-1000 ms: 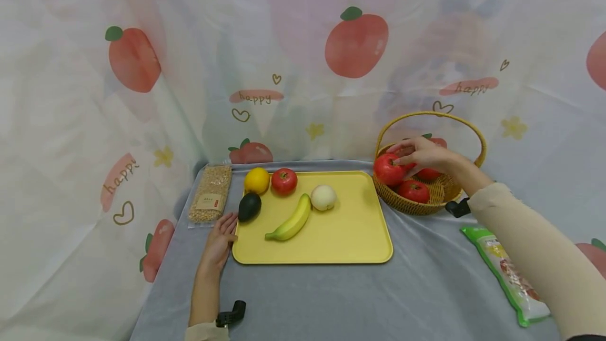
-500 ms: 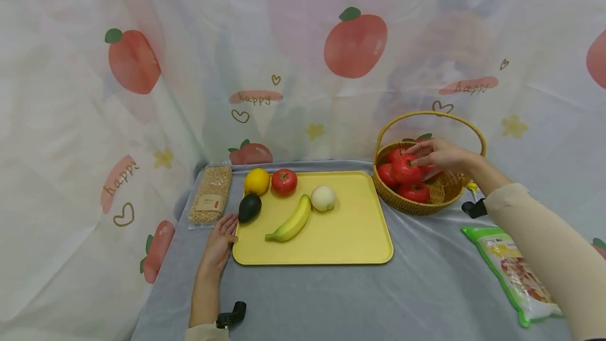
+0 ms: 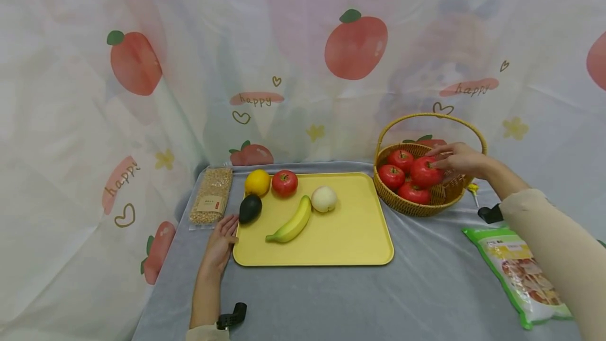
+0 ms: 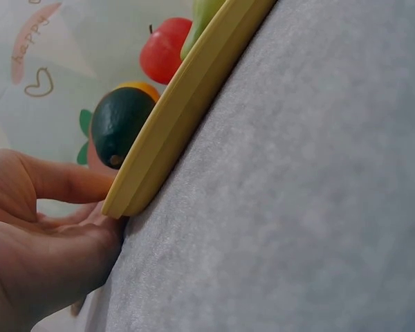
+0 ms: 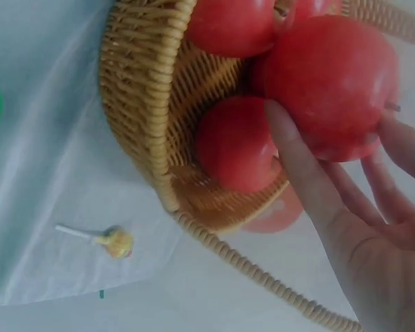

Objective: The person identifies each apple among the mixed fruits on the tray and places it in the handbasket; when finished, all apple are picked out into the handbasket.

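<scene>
My right hand [image 3: 459,161] holds a red apple [image 3: 426,171] over the right part of a wicker basket [image 3: 407,208]. In the right wrist view, fingers and thumb lie around that apple [image 5: 332,83], with another apple [image 5: 236,142] in the basket below. Several red apples [image 3: 391,177] lie in the basket. At the yellow tray's [image 3: 350,236] left edge, my left hand [image 3: 220,241] grips the rim, as the left wrist view shows at the tray corner [image 4: 135,187]. Nearest to it on the tray is a dark green avocado [image 3: 250,208].
On the tray also lie an orange [image 3: 258,182], a red apple [image 3: 284,183], a banana [image 3: 291,222] and a pale round fruit [image 3: 324,199]. A bag of beans or grains [image 3: 211,196] lies left, a green-edged packet [image 3: 523,272] right. A lollipop [image 3: 473,190] sits beside the basket.
My right hand has moved right across the basket with the apple in it, uncovering the apples on the basket's left side. The left hand and tray stay put.
</scene>
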`<state>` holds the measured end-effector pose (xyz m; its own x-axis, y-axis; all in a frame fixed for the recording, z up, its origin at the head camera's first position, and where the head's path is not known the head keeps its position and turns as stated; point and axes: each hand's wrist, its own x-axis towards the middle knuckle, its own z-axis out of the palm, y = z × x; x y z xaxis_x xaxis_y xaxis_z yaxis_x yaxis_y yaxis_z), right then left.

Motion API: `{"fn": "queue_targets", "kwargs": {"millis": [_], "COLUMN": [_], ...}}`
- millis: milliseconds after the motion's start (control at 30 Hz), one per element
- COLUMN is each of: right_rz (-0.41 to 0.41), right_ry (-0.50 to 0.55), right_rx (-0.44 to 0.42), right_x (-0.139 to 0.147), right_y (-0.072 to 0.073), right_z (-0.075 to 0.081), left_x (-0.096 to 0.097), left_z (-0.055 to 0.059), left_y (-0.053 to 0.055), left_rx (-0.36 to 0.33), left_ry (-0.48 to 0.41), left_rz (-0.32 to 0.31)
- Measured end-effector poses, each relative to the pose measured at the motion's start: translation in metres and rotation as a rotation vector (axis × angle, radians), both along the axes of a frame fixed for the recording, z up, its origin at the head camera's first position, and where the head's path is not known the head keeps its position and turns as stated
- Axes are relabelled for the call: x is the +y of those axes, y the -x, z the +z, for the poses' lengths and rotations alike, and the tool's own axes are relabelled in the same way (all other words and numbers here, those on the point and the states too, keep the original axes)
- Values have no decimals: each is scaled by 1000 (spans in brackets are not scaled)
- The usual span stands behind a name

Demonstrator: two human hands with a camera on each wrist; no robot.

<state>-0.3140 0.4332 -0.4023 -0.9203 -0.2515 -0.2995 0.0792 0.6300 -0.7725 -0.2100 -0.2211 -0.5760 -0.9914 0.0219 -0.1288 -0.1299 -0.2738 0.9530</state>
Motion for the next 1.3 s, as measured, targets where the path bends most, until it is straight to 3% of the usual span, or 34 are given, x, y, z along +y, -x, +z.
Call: {"fn": "queue_targets", "kwargs": {"millis": [200, 400, 633, 867, 1200, 1300], "right_rz": [-37, -42, 17, 78, 130, 152], "right_ry": [-16, -105, -278, -314, -284, -358], "right_rx": [13, 34, 98, 72, -43, 25], "right_x": [5, 10, 15, 16, 10, 9], "right_y": [-4, -3, -1, 0, 0, 3], "right_z": [0, -3, -11, -16, -24, -30], "left_x": [-1, -2, -1, -1, -1, -1], "left_z": [-1, -3, -4, -3, -5, -6], "left_y": [-1, 1, 1, 1, 4, 4], "left_rx": [-8, -9, -8, -3, -14, -16], "left_ry": [-13, -25, -37, -31, -17, -15], "left_rz": [3, 5, 6, 6, 13, 11]}}
